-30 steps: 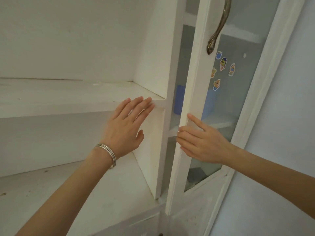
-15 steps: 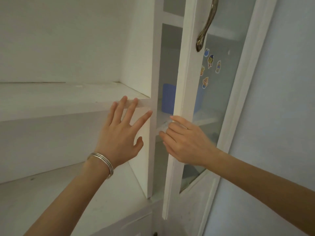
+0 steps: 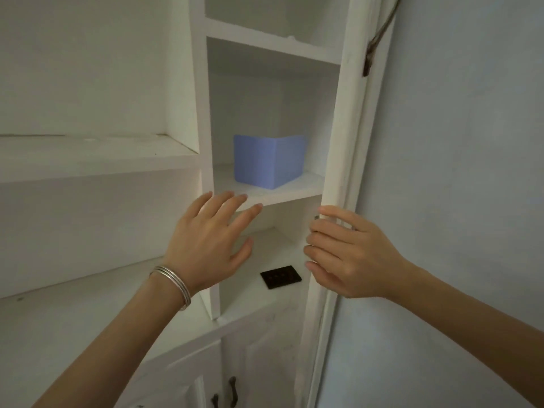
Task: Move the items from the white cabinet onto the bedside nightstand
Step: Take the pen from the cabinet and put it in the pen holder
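Items for moving sit in the narrow right-hand bay of the white cabinet (image 3: 200, 83): a blue box (image 3: 269, 161) stands upright on the middle shelf (image 3: 307, 186), towards the back, and a flat rectangular black piece (image 3: 280, 276) lies on the shelf below it, near the front right. What the black piece is cannot be told. The left hand (image 3: 210, 242) hangs in front of the middle shelf's front edge, palm forward, its fingers (image 3: 248, 216) straight and spread apart, holding nothing; whether the fingertips touch the edge cannot be told. Silver bangles (image 3: 173, 281) ring its wrist. The right hand (image 3: 350, 254) grips the cabinet door (image 3: 343, 128), fingers curled round its free edge, beside the lower shelf. The door stands wide open, edge-on, its dark handle (image 3: 379, 39) high on the outer side against a pale blue wall (image 3: 456, 172). Below, lower doors (image 3: 182, 372) carry small dark handles (image 3: 232, 388).
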Action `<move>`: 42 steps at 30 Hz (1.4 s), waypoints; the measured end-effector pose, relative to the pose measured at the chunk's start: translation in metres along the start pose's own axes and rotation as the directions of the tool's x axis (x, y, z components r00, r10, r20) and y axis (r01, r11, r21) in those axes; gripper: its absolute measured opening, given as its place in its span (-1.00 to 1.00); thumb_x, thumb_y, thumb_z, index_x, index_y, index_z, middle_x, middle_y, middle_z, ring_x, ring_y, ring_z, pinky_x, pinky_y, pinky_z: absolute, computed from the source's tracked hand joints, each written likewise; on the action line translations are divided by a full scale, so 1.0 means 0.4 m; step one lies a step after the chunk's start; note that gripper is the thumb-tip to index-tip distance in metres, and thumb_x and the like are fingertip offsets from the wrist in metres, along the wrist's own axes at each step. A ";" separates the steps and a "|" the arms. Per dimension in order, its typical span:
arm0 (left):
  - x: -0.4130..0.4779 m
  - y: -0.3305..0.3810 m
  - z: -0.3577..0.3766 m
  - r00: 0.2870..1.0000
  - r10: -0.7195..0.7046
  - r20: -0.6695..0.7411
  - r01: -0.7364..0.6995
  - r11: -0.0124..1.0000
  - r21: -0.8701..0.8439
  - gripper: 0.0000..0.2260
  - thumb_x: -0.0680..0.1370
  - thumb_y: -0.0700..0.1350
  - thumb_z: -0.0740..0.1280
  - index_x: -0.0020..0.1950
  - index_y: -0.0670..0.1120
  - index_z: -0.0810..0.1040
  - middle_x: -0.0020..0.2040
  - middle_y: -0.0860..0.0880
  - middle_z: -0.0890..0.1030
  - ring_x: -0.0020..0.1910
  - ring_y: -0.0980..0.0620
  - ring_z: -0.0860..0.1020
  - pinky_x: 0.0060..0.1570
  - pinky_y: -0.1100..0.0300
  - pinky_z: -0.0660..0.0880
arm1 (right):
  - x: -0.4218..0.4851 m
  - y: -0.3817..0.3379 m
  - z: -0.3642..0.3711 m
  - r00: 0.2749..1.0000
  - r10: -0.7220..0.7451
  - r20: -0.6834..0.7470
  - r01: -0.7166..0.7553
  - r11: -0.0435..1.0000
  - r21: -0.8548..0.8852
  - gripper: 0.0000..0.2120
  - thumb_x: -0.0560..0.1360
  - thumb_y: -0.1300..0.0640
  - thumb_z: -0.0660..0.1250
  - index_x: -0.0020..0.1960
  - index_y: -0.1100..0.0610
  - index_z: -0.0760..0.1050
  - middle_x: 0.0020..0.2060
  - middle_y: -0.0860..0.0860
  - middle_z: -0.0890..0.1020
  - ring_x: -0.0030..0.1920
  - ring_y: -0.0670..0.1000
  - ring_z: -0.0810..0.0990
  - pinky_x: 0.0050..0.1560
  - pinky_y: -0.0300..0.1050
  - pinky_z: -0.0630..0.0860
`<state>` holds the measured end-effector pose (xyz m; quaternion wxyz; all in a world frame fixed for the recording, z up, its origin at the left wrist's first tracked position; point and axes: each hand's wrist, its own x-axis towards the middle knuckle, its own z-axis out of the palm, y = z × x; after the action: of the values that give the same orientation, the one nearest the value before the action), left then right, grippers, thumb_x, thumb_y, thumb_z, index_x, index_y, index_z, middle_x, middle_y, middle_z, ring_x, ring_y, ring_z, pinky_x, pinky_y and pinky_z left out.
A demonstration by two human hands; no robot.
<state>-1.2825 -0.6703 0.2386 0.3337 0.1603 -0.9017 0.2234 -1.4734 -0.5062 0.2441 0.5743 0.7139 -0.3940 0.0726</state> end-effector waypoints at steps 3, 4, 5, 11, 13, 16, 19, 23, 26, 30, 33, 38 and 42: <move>0.001 0.077 -0.013 1.000 -0.004 0.009 0.004 1.000 0.010 -0.57 0.49 0.07 0.14 0.26 -0.09 0.53 0.18 -0.15 0.56 0.19 -0.19 0.50 0.19 -0.10 0.37 | -0.072 0.022 -0.058 1.000 0.010 -0.002 -0.010 1.000 0.013 -0.75 0.50 0.13 0.25 -0.30 0.19 0.56 -0.31 0.05 0.60 -0.13 0.09 0.60 0.32 0.02 0.34; 0.001 0.103 -0.017 1.000 -0.008 0.024 0.008 1.000 0.013 -0.57 0.48 0.07 0.14 0.26 -0.08 0.53 0.18 -0.15 0.56 0.19 -0.19 0.50 0.20 -0.10 0.37 | -0.095 0.031 -0.077 1.000 0.010 -0.002 -0.010 1.000 0.011 -0.75 0.49 0.14 0.25 -0.30 0.20 0.55 -0.31 0.06 0.60 -0.13 0.09 0.60 0.32 0.02 0.35; 0.002 0.129 -0.021 0.999 -0.014 0.042 0.013 1.000 0.013 -0.57 0.48 0.07 0.14 0.26 -0.08 0.52 0.18 -0.15 0.57 0.20 -0.19 0.50 0.21 -0.11 0.38 | -0.117 0.041 -0.095 1.000 0.011 -0.003 -0.011 1.000 0.004 -0.76 0.49 0.14 0.26 -0.31 0.20 0.55 -0.31 0.06 0.60 -0.13 0.09 0.60 0.31 0.02 0.36; 0.012 0.267 -0.068 0.995 -0.047 0.086 0.047 0.999 0.003 -0.57 0.46 0.06 0.15 0.25 -0.07 0.54 0.15 -0.15 0.58 0.15 -0.19 0.52 0.15 -0.07 0.42 | -0.239 0.100 -0.181 0.999 0.041 0.007 -0.041 0.999 -0.020 -0.77 0.48 0.15 0.29 -0.34 0.19 0.53 -0.31 0.06 0.60 -0.14 0.10 0.60 0.25 0.03 0.41; 0.021 0.301 -0.095 0.996 -0.062 0.061 0.061 0.998 0.015 -0.57 0.46 0.06 0.14 0.24 -0.07 0.55 0.15 -0.15 0.58 0.15 -0.19 0.52 0.14 -0.07 0.42 | -0.275 0.120 -0.204 0.998 0.062 0.010 -0.062 0.998 -0.025 -0.77 0.47 0.16 0.30 -0.34 0.19 0.53 -0.31 0.05 0.60 -0.15 0.10 0.59 0.25 0.02 0.41; 0.040 0.341 -0.127 0.995 -0.088 0.044 0.087 0.996 0.036 -0.56 0.45 0.06 0.12 0.24 -0.07 0.54 0.14 -0.15 0.58 0.16 -0.19 0.52 0.17 -0.10 0.41 | -0.319 0.150 -0.227 0.993 0.117 0.006 -0.117 0.992 -0.037 -0.76 0.48 0.16 0.30 -0.36 0.19 0.53 -0.37 0.04 0.59 -0.23 0.10 0.58 0.20 -0.01 0.42; 0.058 0.375 -0.139 0.991 -0.116 0.068 0.113 0.993 0.047 -0.55 0.45 0.07 0.13 0.24 -0.07 0.54 0.13 -0.16 0.58 0.15 -0.20 0.52 0.16 -0.11 0.42 | -0.351 0.174 -0.242 0.979 0.204 0.021 -0.202 0.976 -0.076 -0.70 0.50 0.14 0.26 -0.38 0.18 0.51 -0.43 0.02 0.56 -0.30 0.08 0.54 0.12 -0.03 0.43; 0.071 0.421 -0.137 0.986 -0.122 0.112 0.117 0.992 0.049 -0.55 0.45 0.08 0.12 0.23 -0.07 0.55 0.12 -0.15 0.59 0.14 -0.20 0.52 0.12 -0.09 0.43 | -0.408 0.189 -0.259 0.950 0.306 0.057 -0.299 0.949 -0.102 -0.67 0.53 0.09 0.23 -0.37 0.18 0.52 -0.40 0.02 0.58 -0.26 0.08 0.55 0.16 -0.02 0.41; 0.077 0.448 -0.134 0.986 -0.112 0.127 0.107 0.993 0.046 -0.54 0.45 0.09 0.11 0.23 -0.06 0.54 0.12 -0.14 0.59 0.14 -0.19 0.52 0.12 -0.07 0.44 | -0.451 0.201 -0.273 0.923 0.366 0.120 -0.354 0.928 -0.111 -0.64 0.53 0.04 0.20 -0.34 0.19 0.55 -0.36 0.04 0.60 -0.21 0.09 0.55 0.23 0.00 0.38; 0.088 0.462 -0.130 0.984 -0.123 0.128 0.118 0.992 0.040 -0.54 0.45 0.10 0.10 0.23 -0.05 0.54 0.12 -0.12 0.59 0.15 -0.18 0.52 0.13 -0.07 0.44 | -0.487 0.229 -0.285 0.851 0.463 0.248 -0.428 0.885 -0.182 -0.59 0.52 -0.02 0.16 -0.31 0.20 0.60 -0.35 0.06 0.62 -0.20 0.11 0.55 0.23 0.03 0.36; 0.097 0.453 -0.130 0.984 -0.133 0.117 0.129 0.991 0.041 -0.54 0.45 0.11 0.10 0.22 -0.05 0.55 0.11 -0.12 0.60 0.14 -0.18 0.53 0.12 -0.07 0.44 | -0.504 0.250 -0.286 0.760 0.553 0.341 -0.497 0.833 -0.243 -0.54 0.51 -0.04 0.09 -0.28 0.21 0.63 -0.35 0.08 0.64 -0.20 0.13 0.54 0.16 0.03 0.37; 0.107 0.430 -0.119 0.985 -0.129 0.114 0.124 0.991 0.054 -0.54 0.46 0.11 0.09 0.22 -0.06 0.55 0.11 -0.14 0.59 0.15 -0.19 0.52 0.14 -0.10 0.43 | -0.466 0.258 -0.265 0.656 0.628 0.419 -0.601 0.770 -0.215 -0.50 0.45 -0.05 -0.01 -0.25 0.20 0.63 -0.32 0.06 0.64 -0.20 0.14 0.55 -0.11 0.03 0.48; 0.108 0.394 -0.103 0.985 -0.126 0.122 0.118 0.991 0.064 -0.54 0.45 0.11 0.09 0.22 -0.06 0.54 0.11 -0.14 0.59 0.15 -0.20 0.52 0.14 -0.11 0.43 | -0.407 0.244 -0.225 0.704 0.617 0.351 -0.638 0.767 -0.069 -0.58 0.43 -0.01 0.04 -0.22 0.16 0.62 -0.29 0.02 0.64 -0.19 0.12 0.57 -0.20 -0.02 0.49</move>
<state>-1.3611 -0.5217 0.2489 0.2846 0.2383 -0.9027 0.2174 -1.6157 -0.3523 0.2577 0.4136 0.5543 -0.7075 0.1456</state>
